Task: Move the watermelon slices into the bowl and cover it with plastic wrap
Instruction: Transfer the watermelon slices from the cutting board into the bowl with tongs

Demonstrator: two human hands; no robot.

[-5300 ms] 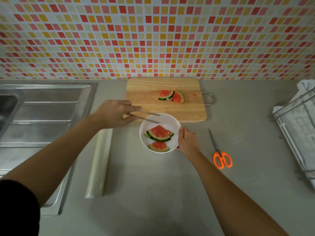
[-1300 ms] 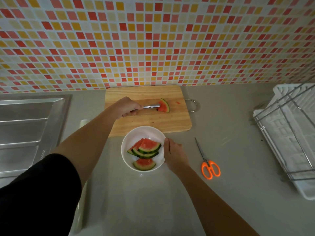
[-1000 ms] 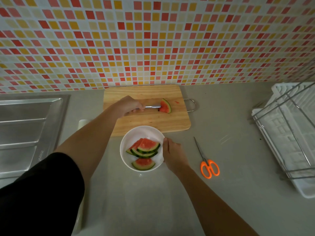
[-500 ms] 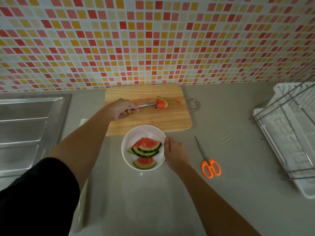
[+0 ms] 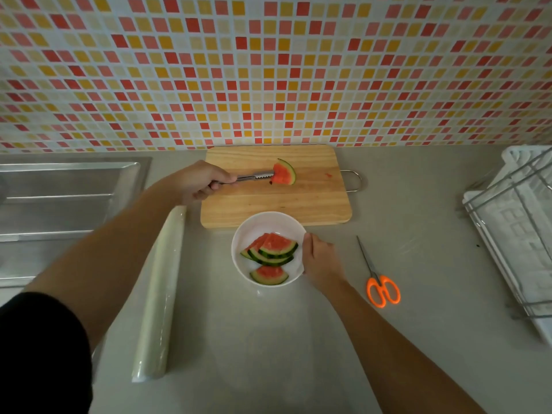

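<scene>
Last slice now clamped in tongs, apparently lifting off cutting board; left hand grips tongs, right hand holds bowl by rim; wrapping still pending.

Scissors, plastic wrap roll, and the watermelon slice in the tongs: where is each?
scissors (image 5: 375, 271), head view, blades near the pivot.
plastic wrap roll (image 5: 162, 294), head view, middle of the roll.
watermelon slice (image 5: 283, 174), head view, red flesh.
</scene>
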